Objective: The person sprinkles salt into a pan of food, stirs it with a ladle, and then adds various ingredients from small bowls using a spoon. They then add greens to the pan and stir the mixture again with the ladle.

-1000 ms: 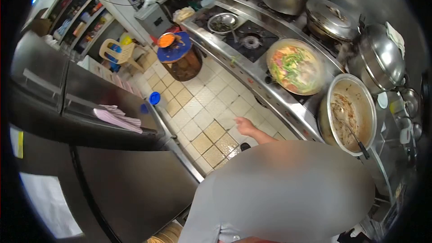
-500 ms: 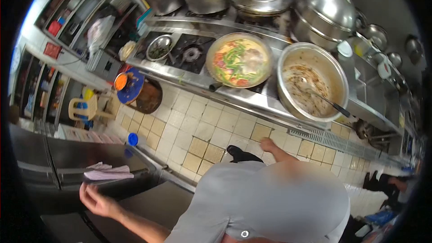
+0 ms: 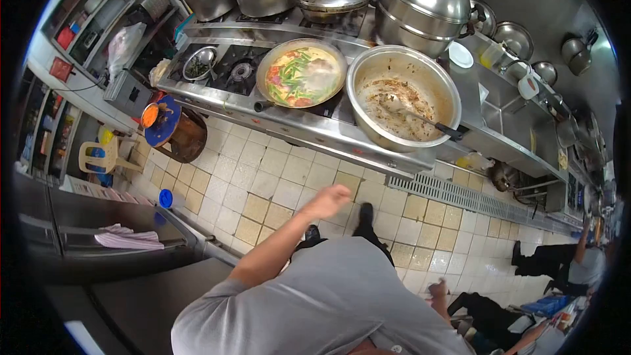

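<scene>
Pose of the two arms, head view

Left arm (image 3: 279,243): raised ahead of the torso (image 3: 328,296), elbow bent, forearm slanting inward. The left hand (image 3: 330,201) lies beyond the wrist with fingers bent inward; how far they close is unclear. Right arm (image 3: 442,307): lowered at the right side, mostly hidden by the torso. The right hand (image 3: 438,288) is small and blurred, its finger pose indistinct. The hands are well apart.

"Left hand (image 3: 328,202)?"

"I log it shifted from the refrigerator (image 3: 121,223) to above the floor (image 3: 315,174), off the front edge of the stove (image 3: 282,123)."

"Right hand (image 3: 439,289)?"

"I log it drawn back beside the torso (image 3: 348,283)."
</scene>
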The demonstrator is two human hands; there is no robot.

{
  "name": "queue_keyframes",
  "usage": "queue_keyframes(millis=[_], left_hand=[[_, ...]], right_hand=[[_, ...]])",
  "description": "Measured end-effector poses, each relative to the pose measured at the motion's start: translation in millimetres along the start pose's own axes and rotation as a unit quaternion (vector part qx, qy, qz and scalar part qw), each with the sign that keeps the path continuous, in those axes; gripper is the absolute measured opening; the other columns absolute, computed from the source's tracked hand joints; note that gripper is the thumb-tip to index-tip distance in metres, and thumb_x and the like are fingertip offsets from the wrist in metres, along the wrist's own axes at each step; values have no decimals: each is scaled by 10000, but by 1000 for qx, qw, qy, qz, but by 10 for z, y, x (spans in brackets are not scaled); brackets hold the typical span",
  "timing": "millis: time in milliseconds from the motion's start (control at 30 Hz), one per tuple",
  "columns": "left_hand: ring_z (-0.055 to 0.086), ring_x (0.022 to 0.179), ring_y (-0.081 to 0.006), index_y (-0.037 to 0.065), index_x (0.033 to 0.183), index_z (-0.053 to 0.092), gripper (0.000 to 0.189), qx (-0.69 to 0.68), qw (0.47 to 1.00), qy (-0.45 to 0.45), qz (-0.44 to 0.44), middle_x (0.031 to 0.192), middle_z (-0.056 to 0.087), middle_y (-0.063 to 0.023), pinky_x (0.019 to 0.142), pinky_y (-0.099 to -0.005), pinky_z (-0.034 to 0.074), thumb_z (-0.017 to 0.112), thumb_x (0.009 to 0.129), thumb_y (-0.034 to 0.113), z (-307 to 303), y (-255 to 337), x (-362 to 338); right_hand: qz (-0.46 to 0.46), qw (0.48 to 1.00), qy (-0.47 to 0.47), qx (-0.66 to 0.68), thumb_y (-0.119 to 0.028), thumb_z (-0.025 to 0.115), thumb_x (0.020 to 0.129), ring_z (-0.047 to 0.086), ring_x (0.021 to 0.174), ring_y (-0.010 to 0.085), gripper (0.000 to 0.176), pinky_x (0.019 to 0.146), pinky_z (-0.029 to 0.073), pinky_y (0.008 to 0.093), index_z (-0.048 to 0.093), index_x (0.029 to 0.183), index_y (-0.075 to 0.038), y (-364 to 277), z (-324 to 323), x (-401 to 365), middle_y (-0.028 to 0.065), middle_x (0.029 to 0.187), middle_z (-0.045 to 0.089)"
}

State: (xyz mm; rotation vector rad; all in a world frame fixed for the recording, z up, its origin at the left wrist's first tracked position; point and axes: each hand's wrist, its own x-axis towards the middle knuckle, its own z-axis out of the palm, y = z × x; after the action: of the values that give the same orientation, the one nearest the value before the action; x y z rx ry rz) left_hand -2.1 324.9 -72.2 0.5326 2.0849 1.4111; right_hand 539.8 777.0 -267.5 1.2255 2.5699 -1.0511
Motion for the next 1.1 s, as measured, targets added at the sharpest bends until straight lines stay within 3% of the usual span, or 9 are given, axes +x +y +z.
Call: queue_keyframes(millis=[67,167,300,400,433,500,567,800,1100], left_hand=[[638,1093,-239,40,1255,604,354,41,992,-112,29,1211,661,-127,944,-360,513,651,962,234,568,511,201],[625,1121,-226,31,1262,595,356,54,963,-262,34,1221,651,-126,948,-353,510,649,969,226,1170,1208,480],[616,1047,-167,8,1251,594,343,-36,960,-276,33,1170,649,-101,897,-331,523,657,968,191,2190,1343,1156],[614,1015,-159,8,1257,586,345,-48,956,-288,-1,1198,632,-91,876,-325,528,654,973,193,3018,1820,1648],[616,1020,-161,17,1283,567,362,-60,949,-310,7,1227,618,-94,870,-325,530,650,977,192,3279,2004,1822],[620,1030,-165,34,1335,529,401,-87,935,-343,17,1284,588,-100,858,-327,536,644,984,189,3755,2357,2220],[627,1060,-195,59,1420,452,489,-123,919,-375,18,1358,537,-128,864,-344,553,641,986,177,4127,2627,2698],[626,1082,-254,95,1471,399,590,-304,927,-222,-4,1397,483,-140,902,-419,566,668,949,157,4707,3532,5043],[529,1235,-265,152,1555,292,686,-309,950,-3,-45,1511,423,-133,966,-454,502,620,953,117,5248,3828,9550]], right_hand=[[-62,957,-138,247,-245,701,869,620,976,204,481,745,562,375,533,1268,-34,424,113,-551,64,1160,624],[88,966,-171,173,-260,682,883,626,958,229,438,734,563,407,544,1255,-74,564,182,-590,65,1138,622],[213,921,-104,309,-280,657,902,634,933,263,382,720,564,450,557,1238,-128,917,-191,48,68,1109,619],[295,787,-20,542,-295,638,916,640,915,289,342,709,565,482,567,1225,-168,1377,-597,630,69,1086,616],[323,836,-19,443,-261,632,917,647,920,329,328,667,564,513,572,1227,-172,1278,-871,1138,82,1078,614],[388,845,-29,367,-208,624,915,668,871,311,366,641,577,462,564,1268,-131,1132,-1332,1819,91,1061,622],[319,870,35,374,-153,619,916,676,792,276,393,591,581,397,548,1296,-81,1016,-1692,2225,101,1036,636],[238,848,66,468,-197,638,945,679,780,225,346,600,576,380,560,1255,-64,420,-2428,3335,85,1009,637],[395,856,46,332,-213,572,953,670,709,264,322,517,551,403,581,1212,-22,1016,-2897,3569,126,948,638]])
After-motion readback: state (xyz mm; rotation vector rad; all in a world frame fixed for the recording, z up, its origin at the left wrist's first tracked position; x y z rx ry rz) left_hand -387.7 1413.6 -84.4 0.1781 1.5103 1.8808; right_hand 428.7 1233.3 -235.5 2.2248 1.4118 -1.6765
